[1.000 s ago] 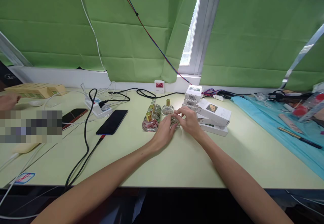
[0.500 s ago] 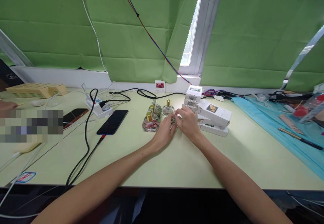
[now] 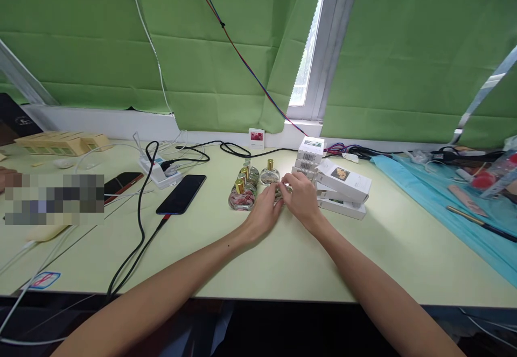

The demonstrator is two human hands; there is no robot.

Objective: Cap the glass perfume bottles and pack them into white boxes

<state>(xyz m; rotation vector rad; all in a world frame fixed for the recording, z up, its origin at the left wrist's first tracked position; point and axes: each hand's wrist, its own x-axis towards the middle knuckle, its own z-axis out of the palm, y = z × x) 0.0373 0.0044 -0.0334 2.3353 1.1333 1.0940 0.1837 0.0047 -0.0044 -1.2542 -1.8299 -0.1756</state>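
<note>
Both of my hands meet at the middle of the pale green table (image 3: 283, 265). My left hand (image 3: 264, 209) and my right hand (image 3: 299, 195) are closed around a small glass bottle (image 3: 278, 191), mostly hidden by the fingers. Left of them stands a row of several round glass bottles with gold tops, the nearest one (image 3: 241, 198) pinkish inside. One more clear bottle (image 3: 270, 174) with a gold top stands just behind my hands. White boxes are stacked beside my right hand, the front one (image 3: 344, 180) tilted on top of others.
A black phone (image 3: 181, 194) with a cable lies left, near a white power strip (image 3: 159, 173). Yellow boxes (image 3: 60, 142) and another person's hand (image 3: 8, 178) are at far left. Blue plastic sheeting (image 3: 440, 201) covers the right side. A small white box (image 3: 256, 138) stands at the back.
The view has shifted slightly. My hands stay together on the bottle, with small finger movements. The other person's hand at far left has moved a little.
</note>
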